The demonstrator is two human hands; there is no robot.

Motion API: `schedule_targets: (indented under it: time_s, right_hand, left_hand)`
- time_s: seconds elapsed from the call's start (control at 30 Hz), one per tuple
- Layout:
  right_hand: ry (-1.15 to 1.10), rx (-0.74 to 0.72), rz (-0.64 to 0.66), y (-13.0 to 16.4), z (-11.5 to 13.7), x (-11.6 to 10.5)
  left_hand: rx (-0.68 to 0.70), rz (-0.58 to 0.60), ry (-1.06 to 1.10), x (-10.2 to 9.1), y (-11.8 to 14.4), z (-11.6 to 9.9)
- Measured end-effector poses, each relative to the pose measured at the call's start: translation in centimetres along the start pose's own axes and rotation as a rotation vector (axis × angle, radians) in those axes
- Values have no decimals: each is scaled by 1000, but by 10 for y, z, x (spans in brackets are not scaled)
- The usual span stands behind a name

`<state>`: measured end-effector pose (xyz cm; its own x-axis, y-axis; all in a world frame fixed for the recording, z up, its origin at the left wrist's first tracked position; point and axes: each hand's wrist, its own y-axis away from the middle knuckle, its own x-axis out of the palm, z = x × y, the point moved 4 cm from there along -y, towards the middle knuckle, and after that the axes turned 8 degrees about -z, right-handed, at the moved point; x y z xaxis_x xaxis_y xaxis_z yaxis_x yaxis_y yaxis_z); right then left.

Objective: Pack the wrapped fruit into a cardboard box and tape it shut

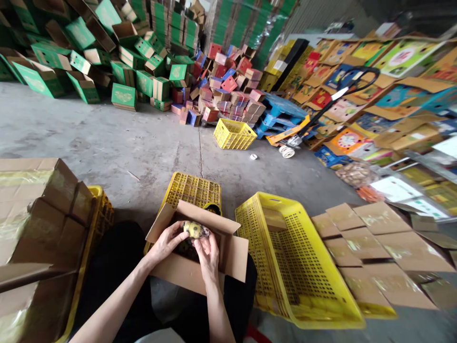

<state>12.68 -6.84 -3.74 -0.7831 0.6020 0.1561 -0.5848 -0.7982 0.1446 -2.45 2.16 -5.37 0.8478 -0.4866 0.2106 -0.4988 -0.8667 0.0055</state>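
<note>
Over an open cardboard box (pixel 185 271), my left hand (pixel 167 244) and my right hand (pixel 207 252) hold a yellow, dark-spotted oblong item (pixel 194 229) between them. The left fingers grip its left end, and the right fingertips close on its right end. It has a shiny surface like a clear wrapper; its exact kind does not show. The box's flaps stand spread outward. More dark and yellow items lie inside the box, partly hidden by my hands. Behind the box is an upturned yellow crate (pixel 194 188).
To the right stands a large yellow crate (pixel 303 252) with a small carton (pixel 274 219) inside. Taped cartons (pixel 374 233) lie beyond it; more cartons (pixel 32 214) stack at left. Farther off are a yellow basket (pixel 234 135), a pallet jack (pixel 303 128) and green boxes (pixel 124 95).
</note>
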Motion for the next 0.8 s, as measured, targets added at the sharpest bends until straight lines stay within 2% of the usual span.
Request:
schedule_targets:
  time_s: [0.13,0.33,0.43,0.63,0.7,0.8]
  right_hand:
    - [66,18,-61,-2,-3,-6]
    - [107,18,-75,-4,-4,-8]
    - [112,8,-81,-6,-7,-8]
    - [156,-202,-199,-10,-7,-12]
    - [133,-234,-179,-9,-4,-10]
    - [77,-181,-67,-8,-1,-5]
  left_hand:
    - [-16,-9,-20,0,-2,0]
    - [-64,36,36,5,-2,4]
    - [-79,-1,6,2,-4,6]
    - [-72,-58,-15,-4,-9,2]
    - [-69,-58,-11,-4,-10,1]
    - [-67,-47,0,-2,-11,1]
